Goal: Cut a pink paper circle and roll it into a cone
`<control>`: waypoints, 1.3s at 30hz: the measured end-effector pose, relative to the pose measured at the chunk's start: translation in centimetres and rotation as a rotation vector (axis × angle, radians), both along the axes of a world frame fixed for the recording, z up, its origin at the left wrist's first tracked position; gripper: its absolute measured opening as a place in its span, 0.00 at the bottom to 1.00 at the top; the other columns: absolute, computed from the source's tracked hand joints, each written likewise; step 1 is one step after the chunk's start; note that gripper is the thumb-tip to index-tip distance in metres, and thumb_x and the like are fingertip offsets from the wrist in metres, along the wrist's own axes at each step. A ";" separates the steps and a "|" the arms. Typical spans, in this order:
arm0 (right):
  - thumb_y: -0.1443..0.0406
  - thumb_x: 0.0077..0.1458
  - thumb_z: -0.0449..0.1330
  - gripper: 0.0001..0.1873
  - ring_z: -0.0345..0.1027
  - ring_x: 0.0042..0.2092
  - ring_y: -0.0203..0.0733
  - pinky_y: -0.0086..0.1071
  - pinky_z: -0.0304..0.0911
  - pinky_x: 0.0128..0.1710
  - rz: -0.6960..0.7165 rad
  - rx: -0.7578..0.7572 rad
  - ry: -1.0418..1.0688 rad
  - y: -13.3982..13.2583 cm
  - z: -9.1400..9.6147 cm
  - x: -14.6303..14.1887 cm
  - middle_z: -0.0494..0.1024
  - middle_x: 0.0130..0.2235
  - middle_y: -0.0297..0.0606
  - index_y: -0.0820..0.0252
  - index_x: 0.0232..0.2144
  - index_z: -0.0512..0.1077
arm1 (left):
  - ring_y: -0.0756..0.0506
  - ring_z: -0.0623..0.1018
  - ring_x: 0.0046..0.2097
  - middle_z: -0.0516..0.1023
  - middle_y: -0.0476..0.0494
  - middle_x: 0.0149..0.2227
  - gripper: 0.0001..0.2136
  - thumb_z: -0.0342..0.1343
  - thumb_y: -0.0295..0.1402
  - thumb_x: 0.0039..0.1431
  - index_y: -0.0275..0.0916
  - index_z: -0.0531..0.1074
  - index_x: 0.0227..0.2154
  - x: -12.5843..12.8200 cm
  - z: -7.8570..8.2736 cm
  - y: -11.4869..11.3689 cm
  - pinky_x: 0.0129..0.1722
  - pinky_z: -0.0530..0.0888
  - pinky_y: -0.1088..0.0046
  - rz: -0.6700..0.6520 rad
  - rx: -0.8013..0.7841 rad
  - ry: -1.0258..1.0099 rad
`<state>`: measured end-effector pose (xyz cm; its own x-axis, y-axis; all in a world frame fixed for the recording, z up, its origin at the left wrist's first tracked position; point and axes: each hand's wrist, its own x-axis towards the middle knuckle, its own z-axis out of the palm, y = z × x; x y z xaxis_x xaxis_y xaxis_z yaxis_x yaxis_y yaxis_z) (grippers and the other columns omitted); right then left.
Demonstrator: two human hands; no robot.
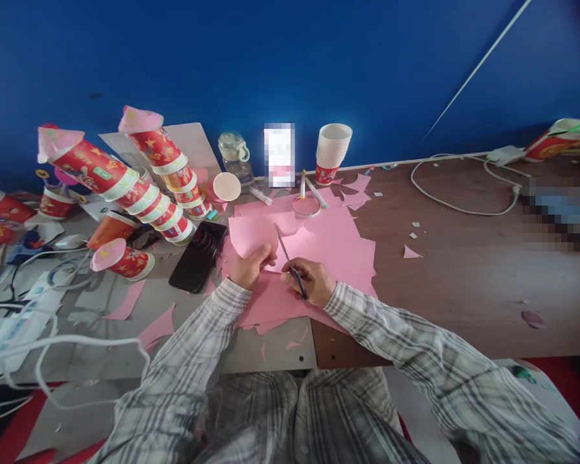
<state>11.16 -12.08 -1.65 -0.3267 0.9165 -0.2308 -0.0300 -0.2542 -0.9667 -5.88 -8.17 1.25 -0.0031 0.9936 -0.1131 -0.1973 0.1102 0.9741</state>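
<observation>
The left hand [251,265] pinches a piece of pink paper [249,233] at its near edge, thumb on top and the other fingers curled, its wrist angled inward. Just beside it, a small gap between them, the right hand [314,281] is wrapped around dark-handled scissors [298,281], the blades pointing away from the body and leaning left over that piece; whether they bite into it I cannot tell. Both forearms converge from the body, elbows spread wide. Beneath the hands lies a pile of pink sheets [343,235]. Left of the left hand, near it, rests a black phone [198,258]; farther out lean towers of red cups [99,173]. Beyond the right hand stand nested white cups [334,147]; well to its right lies a pink scrap [410,252].
</observation>
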 end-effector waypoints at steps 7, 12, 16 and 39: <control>0.35 0.44 0.86 0.36 0.67 0.23 0.39 0.33 0.61 0.24 -0.027 0.061 -0.021 0.3 -0.4 0.2 0.71 0.21 0.24 0.50 0.36 0.75 | 0.50 0.66 0.21 0.66 0.48 0.16 0.17 0.50 0.45 0.49 0.37 0.67 0.16 0.2 1.4 -0.7 0.22 0.65 0.71 -0.226 0.112 0.291; 0.29 0.42 0.84 0.40 0.63 0.25 0.37 0.33 0.59 0.25 -0.047 0.116 -0.069 0.5 -0.9 0.3 0.70 0.22 0.24 0.50 0.36 0.75 | 0.50 0.65 0.20 0.66 0.48 0.16 0.17 0.50 0.46 0.49 0.37 0.66 0.15 0.4 1.9 -0.9 0.22 0.65 0.70 -0.240 0.118 0.303; 0.29 0.45 0.83 0.40 0.64 0.24 0.39 0.33 0.60 0.25 -0.030 0.104 -0.073 0.4 -0.8 0.4 0.70 0.22 0.25 0.49 0.37 0.75 | 0.50 0.66 0.20 0.66 0.48 0.16 0.16 0.52 0.44 0.47 0.37 0.67 0.16 0.2 1.3 -0.8 0.21 0.65 0.70 -0.215 0.094 0.251; 0.32 0.40 0.86 0.40 0.66 0.21 0.37 0.30 0.62 0.22 -0.026 0.013 -0.027 0.5 -0.4 0.6 0.70 0.20 0.24 0.51 0.35 0.75 | 0.51 0.65 0.17 0.66 0.49 0.14 0.13 0.53 0.39 0.47 0.36 0.67 0.15 -1.3 1.9 0.1 0.18 0.63 0.72 -0.159 0.139 0.274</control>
<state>11.76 -11.60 -2.06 -0.2966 0.9275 -0.2276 -0.0097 -0.2413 -0.9704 -7.16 -8.11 3.11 0.1414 0.9899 0.0071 0.0828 -0.0190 0.9964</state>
